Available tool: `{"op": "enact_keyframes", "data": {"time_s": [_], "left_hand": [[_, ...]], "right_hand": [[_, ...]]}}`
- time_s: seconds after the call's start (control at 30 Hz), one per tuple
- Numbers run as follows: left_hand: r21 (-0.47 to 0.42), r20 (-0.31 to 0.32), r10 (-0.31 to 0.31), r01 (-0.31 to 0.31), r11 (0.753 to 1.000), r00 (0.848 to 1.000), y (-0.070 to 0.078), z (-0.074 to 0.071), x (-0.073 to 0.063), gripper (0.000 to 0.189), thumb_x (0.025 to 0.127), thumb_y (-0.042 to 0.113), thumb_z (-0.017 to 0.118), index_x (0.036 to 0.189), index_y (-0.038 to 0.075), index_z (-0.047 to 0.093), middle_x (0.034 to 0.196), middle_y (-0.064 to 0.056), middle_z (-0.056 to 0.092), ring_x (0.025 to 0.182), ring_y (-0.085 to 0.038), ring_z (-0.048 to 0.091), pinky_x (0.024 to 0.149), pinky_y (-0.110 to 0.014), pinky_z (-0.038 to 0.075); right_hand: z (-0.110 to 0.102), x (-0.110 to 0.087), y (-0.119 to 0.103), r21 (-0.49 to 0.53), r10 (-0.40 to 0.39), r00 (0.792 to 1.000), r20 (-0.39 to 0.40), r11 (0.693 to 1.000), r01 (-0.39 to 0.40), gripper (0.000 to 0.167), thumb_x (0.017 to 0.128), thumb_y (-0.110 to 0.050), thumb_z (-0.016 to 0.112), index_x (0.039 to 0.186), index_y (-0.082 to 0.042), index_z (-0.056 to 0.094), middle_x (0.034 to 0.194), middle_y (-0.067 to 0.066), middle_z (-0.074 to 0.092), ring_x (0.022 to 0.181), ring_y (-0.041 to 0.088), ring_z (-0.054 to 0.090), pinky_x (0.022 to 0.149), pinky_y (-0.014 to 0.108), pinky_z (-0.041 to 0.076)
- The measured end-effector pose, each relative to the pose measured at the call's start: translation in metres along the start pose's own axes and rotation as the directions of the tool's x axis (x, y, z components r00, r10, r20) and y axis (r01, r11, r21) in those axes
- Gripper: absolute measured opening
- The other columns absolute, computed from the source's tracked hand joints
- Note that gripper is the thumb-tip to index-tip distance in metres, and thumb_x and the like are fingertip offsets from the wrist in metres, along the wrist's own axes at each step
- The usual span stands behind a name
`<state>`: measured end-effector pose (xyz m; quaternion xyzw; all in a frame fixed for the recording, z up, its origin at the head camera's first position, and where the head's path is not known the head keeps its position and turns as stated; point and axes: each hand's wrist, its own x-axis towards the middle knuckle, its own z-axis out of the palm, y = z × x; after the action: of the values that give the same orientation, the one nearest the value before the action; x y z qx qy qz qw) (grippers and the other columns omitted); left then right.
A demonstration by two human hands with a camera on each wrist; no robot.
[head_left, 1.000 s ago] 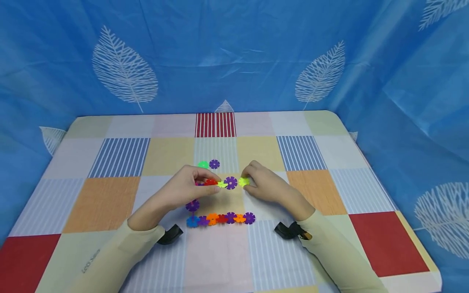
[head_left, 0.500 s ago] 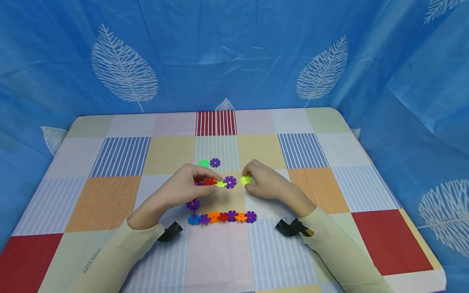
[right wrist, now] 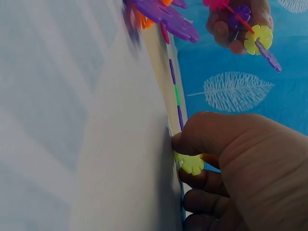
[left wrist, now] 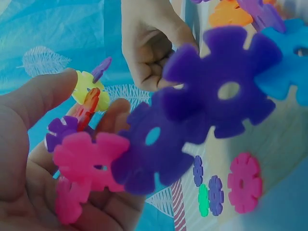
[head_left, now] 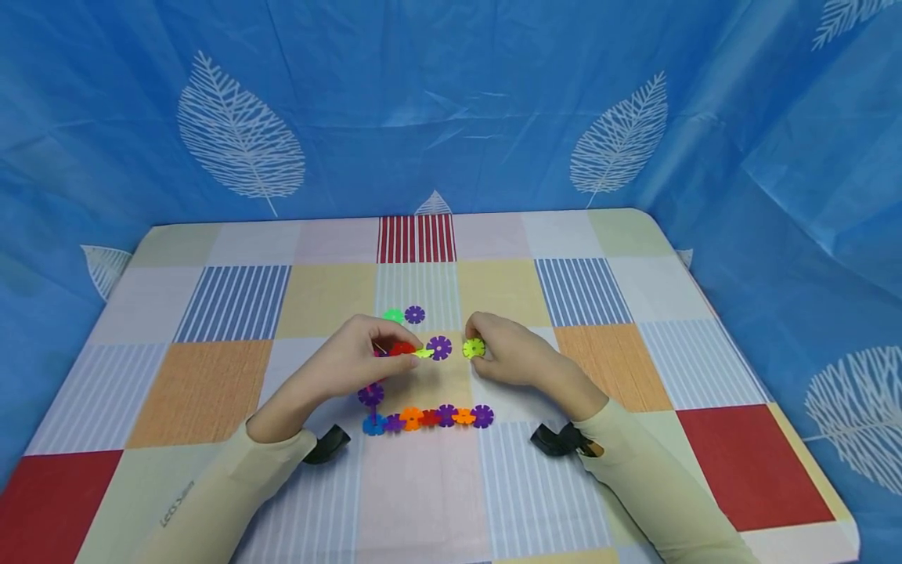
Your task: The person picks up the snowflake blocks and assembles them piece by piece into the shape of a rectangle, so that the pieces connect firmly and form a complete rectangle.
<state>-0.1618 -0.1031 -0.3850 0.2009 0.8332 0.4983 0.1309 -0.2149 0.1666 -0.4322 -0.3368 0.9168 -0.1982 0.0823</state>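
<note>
A chain of interlocked plastic snowflake discs runs through my left hand [head_left: 352, 359]. Its thumb and fingertips pinch the chain at a yellow disc [left wrist: 86, 86] beside a red disc [head_left: 402, 348]. A purple disc [head_left: 439, 348] sticks out past the fingertips at the chain's end. Pink discs [left wrist: 91, 156] of the same chain pass across the palm in the left wrist view. My right hand [head_left: 517, 354] pinches a separate yellow-green disc [head_left: 474, 348] between thumb and fingers, a small gap away from the purple end. Part of that disc is hidden by the thumb in the right wrist view.
The chain continues through a purple disc [head_left: 370, 394] to a blue corner disc [head_left: 374, 424], then rightward in a row with orange discs [head_left: 412, 419]. Behind my left hand lie a green disc [head_left: 393, 316] and a purple disc [head_left: 415, 314]. A checked cloth [head_left: 423, 486] covers the table.
The yellow-green disc in my right hand has shifted slightly right and turned its face more toward the head camera. The chain's purple end has moved slightly left, widening the gap.
</note>
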Motion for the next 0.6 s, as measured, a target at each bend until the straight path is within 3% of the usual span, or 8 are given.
{"op": "enact_keyframes", "data": {"time_s": [0.13, 0.3, 0.4, 0.6], "left_hand": [[0.079, -0.013, 0.031, -0.03, 0.996, 0.999, 0.002, -0.001, -0.001, 0.015, 0.084, 0.012, 0.077, 0.098, 0.015, 0.073, 0.09, 0.004, 0.067, 0.074, -0.019, 0.059, 0.065, -0.032, 0.053], [0.189, 0.011, 0.1, -0.1, 0.977, 0.995, 0.002, 0.0, -0.001, 0.019, 0.082, 0.011, 0.076, 0.1, 0.017, 0.071, 0.093, 0.008, 0.065, 0.072, -0.017, 0.054, 0.061, -0.029, 0.051], [0.206, 0.028, 0.118, -0.121, 0.971, 0.993, 0.003, 0.001, -0.001, 0.02, 0.082, 0.011, 0.075, 0.099, 0.019, 0.07, 0.096, 0.01, 0.065, 0.072, -0.018, 0.055, 0.06, -0.029, 0.051], [0.217, 0.036, 0.131, -0.135, 0.967, 0.991, 0.002, 0.001, -0.003, 0.022, 0.08, 0.013, 0.079, 0.099, 0.021, 0.07, 0.098, 0.011, 0.064, 0.082, -0.018, 0.057, 0.061, -0.028, 0.053]], "right_hand": [[-0.001, 0.0, 0.004, 0.042, -0.036, 0.999, -0.014, 0.998, 0.037, 0.027, 0.082, -0.015, 0.071, 0.104, -0.016, 0.056, 0.09, -0.006, 0.056, 0.078, 0.012, 0.052, 0.072, 0.028, 0.048], [-0.002, -0.003, 0.013, 0.17, -0.072, 0.996, -0.052, 0.982, 0.08, 0.023, 0.085, -0.012, 0.073, 0.103, -0.018, 0.061, 0.076, -0.007, 0.056, 0.066, 0.01, 0.05, 0.061, 0.028, 0.047], [-0.002, -0.004, 0.017, 0.257, -0.074, 0.994, -0.084, 0.962, 0.093, 0.018, 0.086, -0.009, 0.072, 0.1, -0.018, 0.065, 0.074, -0.009, 0.057, 0.066, 0.009, 0.052, 0.06, 0.027, 0.047], [-0.003, -0.004, 0.018, 0.417, -0.065, 0.988, -0.139, 0.901, 0.118, 0.015, 0.087, -0.007, 0.072, 0.095, -0.019, 0.068, 0.087, -0.009, 0.065, 0.074, 0.011, 0.062, 0.064, 0.03, 0.053]]}}
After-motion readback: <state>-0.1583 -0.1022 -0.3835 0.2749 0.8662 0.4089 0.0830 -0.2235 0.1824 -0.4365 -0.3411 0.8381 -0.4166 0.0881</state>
